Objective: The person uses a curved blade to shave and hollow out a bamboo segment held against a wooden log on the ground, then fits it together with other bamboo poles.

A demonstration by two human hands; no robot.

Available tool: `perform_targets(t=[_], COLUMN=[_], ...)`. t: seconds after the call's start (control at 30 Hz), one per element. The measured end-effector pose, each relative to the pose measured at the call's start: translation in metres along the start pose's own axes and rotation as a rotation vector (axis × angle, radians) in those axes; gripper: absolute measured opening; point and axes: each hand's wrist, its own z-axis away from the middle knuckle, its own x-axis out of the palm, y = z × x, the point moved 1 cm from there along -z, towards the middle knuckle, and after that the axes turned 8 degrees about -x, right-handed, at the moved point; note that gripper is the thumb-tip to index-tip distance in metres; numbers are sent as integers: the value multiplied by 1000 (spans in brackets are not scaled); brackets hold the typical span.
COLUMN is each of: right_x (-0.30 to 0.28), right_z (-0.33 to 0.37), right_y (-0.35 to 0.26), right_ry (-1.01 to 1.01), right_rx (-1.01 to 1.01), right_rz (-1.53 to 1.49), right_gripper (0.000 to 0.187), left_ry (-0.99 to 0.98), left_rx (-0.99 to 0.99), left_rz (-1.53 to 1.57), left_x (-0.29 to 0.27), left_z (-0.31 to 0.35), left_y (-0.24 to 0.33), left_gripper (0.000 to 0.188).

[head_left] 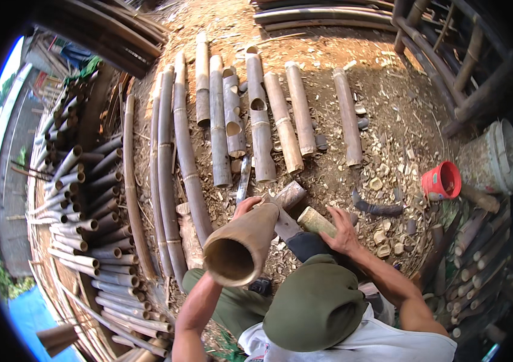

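Gripping a hollow bamboo section, the left hand steadies it; right hand clasps a short bamboo piece; many cut lengths already lie on the ground.

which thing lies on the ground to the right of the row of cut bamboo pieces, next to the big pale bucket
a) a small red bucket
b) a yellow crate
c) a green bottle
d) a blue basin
a: a small red bucket lies tipped on its side on the chip-strewn ground, just left of the big pale bucket and right of the row of cut bamboo pieces.
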Motion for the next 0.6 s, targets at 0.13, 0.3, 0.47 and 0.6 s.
perform_targets(t=[0.13,0.3,0.47,0.6], right_x=[-48,-44,-51,-53], right_z=[-126,-185,-156,-185], right_y=[-123,-194,-192,-192], right_ry=[75,-137,-32,20], right_rx=[-662,-864,-942,-791], right_rz=[-702,-988,-1028,-1053], right_gripper=[97,89,83,57], left_ry=[158,377,373,408], left_rx=[-279,-9,65,-115], left_rz=[700,801,155,285], left_x=[35,55,57,56], left_z=[4,4,4,-10], left_y=[48,20,16,35], left_gripper=[91,86,77,74])
